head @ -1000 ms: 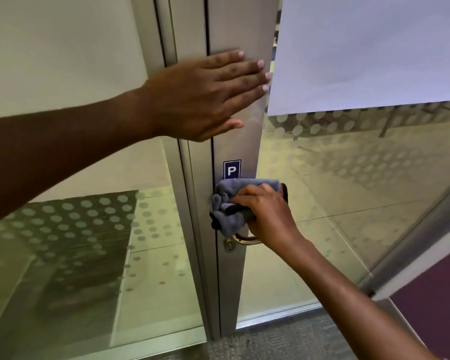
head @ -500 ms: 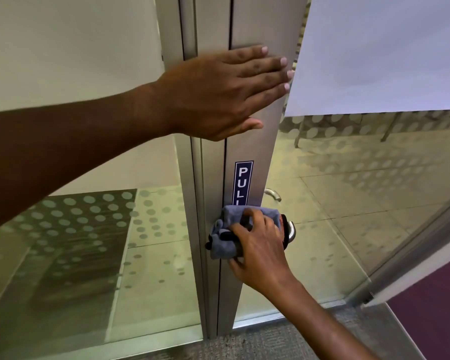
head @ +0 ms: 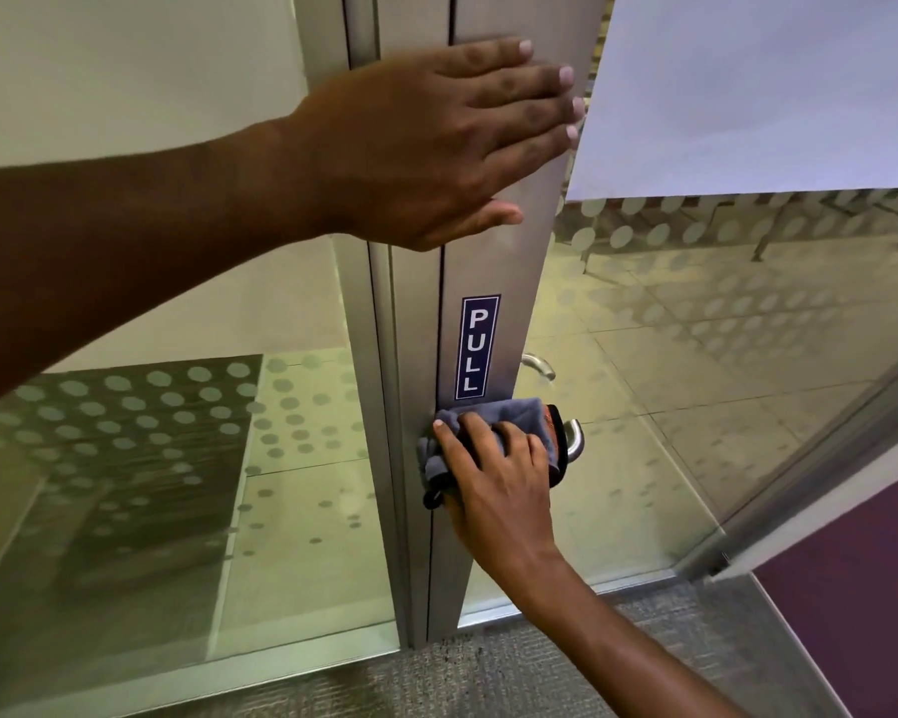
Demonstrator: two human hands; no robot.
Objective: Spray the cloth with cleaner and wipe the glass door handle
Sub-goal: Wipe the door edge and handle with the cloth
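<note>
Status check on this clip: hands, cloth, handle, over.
Left hand flat on door frame. Right hand presses grey cloth around handle. Nothing obstructing.

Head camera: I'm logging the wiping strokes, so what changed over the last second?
The right hand slid the grey cloth down the handle, away from the PULL sticker, which now shows all its letters instead of one. The cloth stays gripped around the handle. The left hand stays flat on the metal door frame.
</note>
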